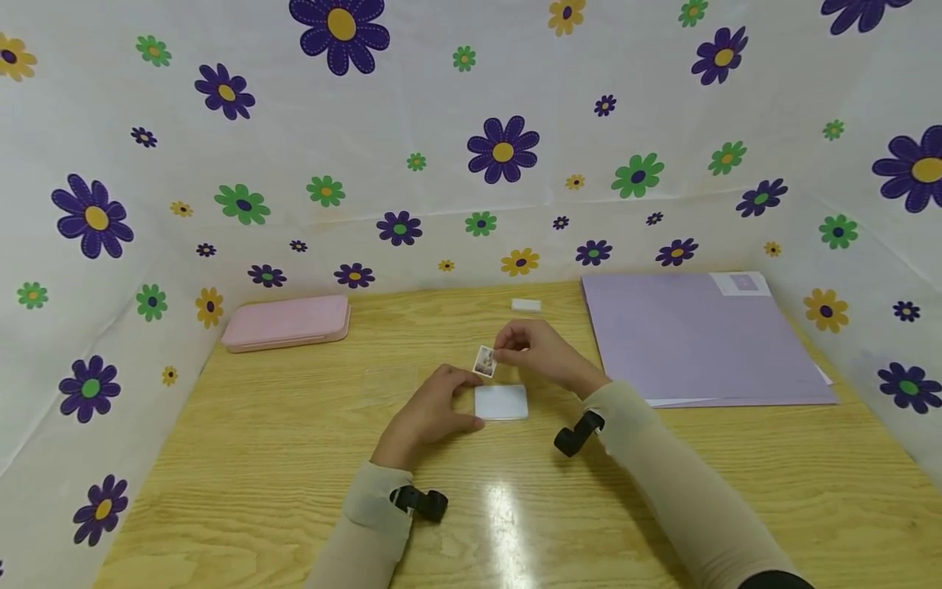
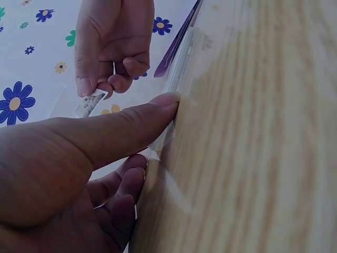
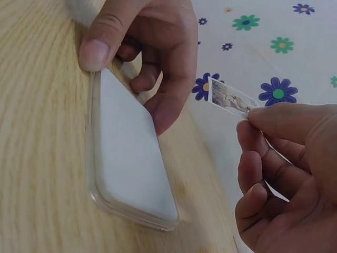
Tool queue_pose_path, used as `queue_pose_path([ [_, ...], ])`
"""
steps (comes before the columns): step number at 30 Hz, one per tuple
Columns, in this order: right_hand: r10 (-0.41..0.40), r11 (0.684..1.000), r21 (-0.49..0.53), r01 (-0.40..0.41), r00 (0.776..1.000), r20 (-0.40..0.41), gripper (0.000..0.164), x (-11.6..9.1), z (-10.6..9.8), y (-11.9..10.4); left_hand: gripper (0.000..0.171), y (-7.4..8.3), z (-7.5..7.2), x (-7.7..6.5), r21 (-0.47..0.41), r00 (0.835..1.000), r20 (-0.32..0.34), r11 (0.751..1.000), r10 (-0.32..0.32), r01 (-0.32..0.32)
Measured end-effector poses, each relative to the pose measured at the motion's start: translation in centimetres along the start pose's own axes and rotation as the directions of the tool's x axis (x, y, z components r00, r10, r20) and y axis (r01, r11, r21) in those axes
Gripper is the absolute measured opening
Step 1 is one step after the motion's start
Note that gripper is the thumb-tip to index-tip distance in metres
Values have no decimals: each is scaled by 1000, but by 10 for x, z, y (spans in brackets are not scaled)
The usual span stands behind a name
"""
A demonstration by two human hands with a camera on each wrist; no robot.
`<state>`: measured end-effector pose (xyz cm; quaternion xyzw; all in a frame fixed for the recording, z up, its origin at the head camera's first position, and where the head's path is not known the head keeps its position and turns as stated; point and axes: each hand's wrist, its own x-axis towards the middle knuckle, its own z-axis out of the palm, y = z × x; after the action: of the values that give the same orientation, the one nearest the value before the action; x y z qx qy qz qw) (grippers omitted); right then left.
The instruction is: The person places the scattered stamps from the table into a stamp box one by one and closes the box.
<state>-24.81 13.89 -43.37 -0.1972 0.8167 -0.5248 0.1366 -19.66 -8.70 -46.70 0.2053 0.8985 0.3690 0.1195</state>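
Observation:
Between its thumb and index finger, my right hand [image 1: 540, 352] pinches a small postage stamp [image 1: 484, 361] with a picture and a white border. The stamp is held up just behind a flat, white-topped case [image 1: 501, 402] with clear edges, which lies on the table. At the case's left end, my left hand [image 1: 434, 409] holds it between the thumb at the near corner and the fingers at the far side. The right wrist view shows the white top of the case [image 3: 131, 147] and the stamp [image 3: 229, 98] apart from it.
A faint clear sheet or lid [image 1: 383, 386] lies left of my left hand. At the back stand a pink case [image 1: 287, 321] and a small white block [image 1: 526, 305]. A purple folder [image 1: 699, 343] covers the right side. Flowered cloth [image 1: 441, 98] encloses the wooden table [image 1: 257, 458].

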Motion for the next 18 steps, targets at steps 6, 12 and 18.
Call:
queue_pose_path([
  [6, 17, 1000, -3, -17, 1000, -18, 5, -9, 2, 0, 57, 0, 0, 0, 18, 1000, 3, 1000, 5, -5],
  [12, 36, 999, -15, -36, 999, 10, 4, -15, 3, 4, 59, 3, -1, 0, 25, 1000, -3, 1000, -7, 7],
  [18, 4, 998, -64, -1, 998, 56, 3, -16, 8, 7, 59, 2, -2, -1, 14, 1000, -2, 1000, -22, 22],
])
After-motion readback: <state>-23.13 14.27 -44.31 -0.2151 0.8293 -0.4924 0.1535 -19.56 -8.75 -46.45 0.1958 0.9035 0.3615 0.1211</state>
